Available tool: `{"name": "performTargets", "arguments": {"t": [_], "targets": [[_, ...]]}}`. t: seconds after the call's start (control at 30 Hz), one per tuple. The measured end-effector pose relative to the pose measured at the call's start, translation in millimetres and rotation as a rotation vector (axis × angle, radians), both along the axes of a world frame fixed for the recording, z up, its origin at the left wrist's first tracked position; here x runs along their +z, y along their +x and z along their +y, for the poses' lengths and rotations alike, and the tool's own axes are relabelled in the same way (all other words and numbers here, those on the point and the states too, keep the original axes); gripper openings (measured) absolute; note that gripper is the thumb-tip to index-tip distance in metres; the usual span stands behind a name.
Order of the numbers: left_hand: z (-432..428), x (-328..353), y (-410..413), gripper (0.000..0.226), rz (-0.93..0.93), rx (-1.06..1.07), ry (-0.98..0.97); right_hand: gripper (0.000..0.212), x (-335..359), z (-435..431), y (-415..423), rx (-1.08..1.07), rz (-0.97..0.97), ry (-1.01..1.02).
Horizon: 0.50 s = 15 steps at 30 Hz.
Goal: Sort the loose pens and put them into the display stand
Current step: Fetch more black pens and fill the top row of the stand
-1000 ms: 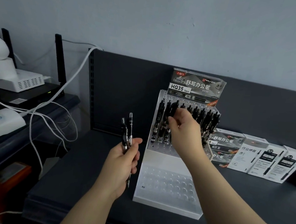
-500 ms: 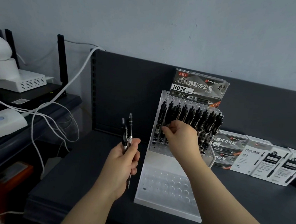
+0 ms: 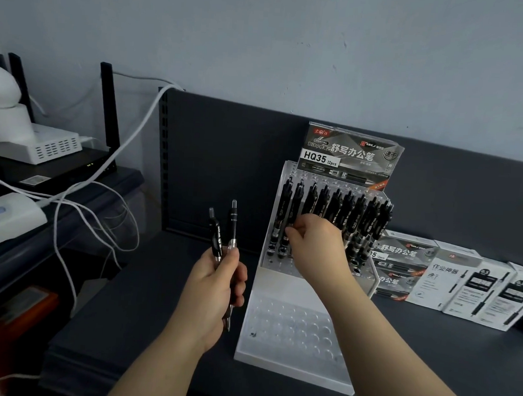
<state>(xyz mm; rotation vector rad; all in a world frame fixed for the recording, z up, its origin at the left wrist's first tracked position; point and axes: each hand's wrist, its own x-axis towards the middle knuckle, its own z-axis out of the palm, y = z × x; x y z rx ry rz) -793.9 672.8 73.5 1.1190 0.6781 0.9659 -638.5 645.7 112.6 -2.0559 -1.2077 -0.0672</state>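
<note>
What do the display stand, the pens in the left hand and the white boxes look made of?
Display stand: translucent plastic, likely acrylic, glossy; dimples show through. Pens in the left hand: black plastic barrels, clear ends. White boxes: apparently printed cardboard, matte, with folded edges.

All that shows of you is two forearms and their hands. Both forearms are bare from the lower edge of view up to the wrist. Your left grip (image 3: 214, 290) and your right grip (image 3: 319, 250) are bare hands, skin uncovered across the backs, knuckles and fingers. Nails are too blurred to judge.
</note>
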Motion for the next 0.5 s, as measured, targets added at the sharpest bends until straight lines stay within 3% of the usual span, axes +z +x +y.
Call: {"name": "performTargets", "arguments": {"t": [0.2, 0.3, 0.37, 0.5], "targets": [[0, 0, 1, 0.013, -0.002, 0.016, 0.004, 0.022, 2, -3, 0, -0.024, -0.062, -0.072], [0, -1, 2, 0.016, -0.013, 0.003, 0.004, 0.013, 0, -16, -6, -0.011, -0.03, 0.06], [-2, -1, 5, 0.019, -0.015, -0.017, 0.009, 0.007, 1, -26, -18, 0.084, 0.084, 0.126], [-8, -2, 13, 0.026, -0.009, -0.098, 0.068, 0.016, 2, -37, -35, 0.436, 0.508, 0.029]]}}
